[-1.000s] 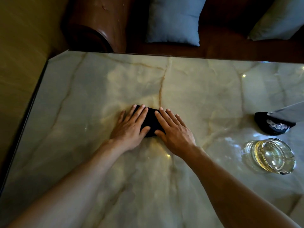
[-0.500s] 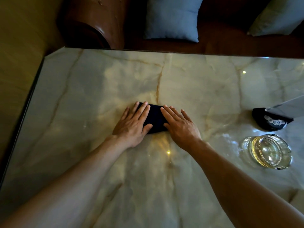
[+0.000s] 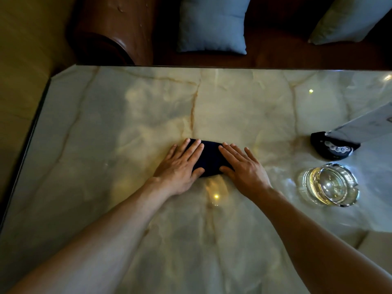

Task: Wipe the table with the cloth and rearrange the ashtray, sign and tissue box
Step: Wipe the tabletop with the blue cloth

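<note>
Marble worktop [image 3: 106, 145]: both hands, left [image 3: 180, 166] and right [image 3: 244, 168], press flat-fingered on the cloth [image 3: 210, 160], probably folded; keep pressure even, strokes overlapping.

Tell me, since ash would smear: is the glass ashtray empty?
Empty, it seems: the ashtray shows only clear glass and reflections inside.

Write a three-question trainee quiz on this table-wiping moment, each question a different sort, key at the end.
1. True or false: both hands lie flat on the dark cloth.
2. Which item sits nearest the right hand? A) glass ashtray B) blue cushion C) sign
3. Fill in: the left hand has its fingers ____, not curled.

Key: 1 true; 2 A; 3 straight.
</note>
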